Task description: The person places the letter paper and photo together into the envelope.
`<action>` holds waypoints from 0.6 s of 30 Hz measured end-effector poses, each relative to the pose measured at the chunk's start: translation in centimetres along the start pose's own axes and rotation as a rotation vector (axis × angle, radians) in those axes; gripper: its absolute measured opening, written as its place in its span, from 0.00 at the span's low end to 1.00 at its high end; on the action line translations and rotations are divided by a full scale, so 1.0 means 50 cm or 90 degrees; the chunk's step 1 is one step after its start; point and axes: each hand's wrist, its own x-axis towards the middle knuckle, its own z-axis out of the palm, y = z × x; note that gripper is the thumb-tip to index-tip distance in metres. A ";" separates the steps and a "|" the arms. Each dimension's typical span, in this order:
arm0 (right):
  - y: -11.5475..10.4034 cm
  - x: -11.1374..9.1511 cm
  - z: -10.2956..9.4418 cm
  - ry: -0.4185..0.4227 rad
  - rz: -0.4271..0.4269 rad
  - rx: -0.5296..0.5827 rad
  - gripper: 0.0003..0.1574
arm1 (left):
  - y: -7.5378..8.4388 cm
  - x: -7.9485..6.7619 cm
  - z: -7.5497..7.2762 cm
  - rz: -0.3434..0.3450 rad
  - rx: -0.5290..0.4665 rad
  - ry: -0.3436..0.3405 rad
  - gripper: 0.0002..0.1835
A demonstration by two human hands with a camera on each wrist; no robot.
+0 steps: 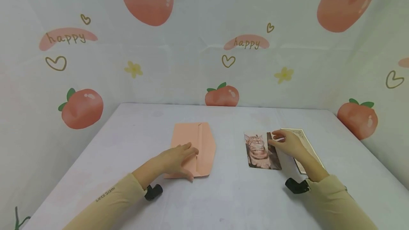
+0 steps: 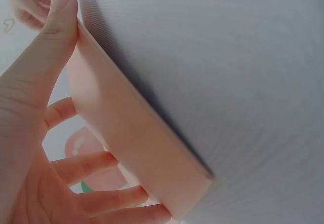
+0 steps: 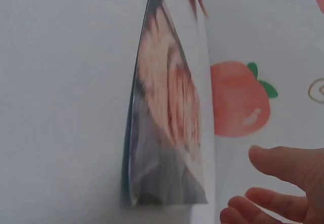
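A peach-coloured envelope (image 1: 205,152) with its pointed flap facing right lies on the table, left of centre. My left hand (image 1: 175,158) rests on it with spread fingers; the left wrist view shows the fingertips and thumb touching the envelope (image 2: 126,117). To the right lies a photo card of a striped cat (image 1: 256,152). My right hand (image 1: 290,144) is over the card's right edge, thumb and fingers apart. Nothing sits between them in the right wrist view, where the cat card (image 3: 164,97) lies beside the hand. Under the right hand and forearm, partly hidden, is a flat gold-edged item (image 1: 308,142).
The white table (image 1: 236,198) backs onto a pale cloth with printed fruit (image 1: 222,96), hearts and flowers. Black wrist cameras (image 1: 154,192) hang below both sleeves. A thin green thing (image 1: 17,217) shows at the lower left corner.
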 end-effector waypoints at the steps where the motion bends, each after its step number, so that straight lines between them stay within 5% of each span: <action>1: 0.007 -0.002 -0.003 -0.002 0.011 0.000 0.32 | 0.000 0.000 0.000 0.000 -0.001 0.000 0.40; 10: 0.044 -0.008 -0.019 -0.041 0.109 0.008 0.33 | -0.001 -0.001 0.001 0.010 0.008 0.009 0.40; 18: 0.054 -0.006 -0.009 -0.072 0.129 0.040 0.34 | -0.003 0.000 0.003 0.009 0.008 0.012 0.40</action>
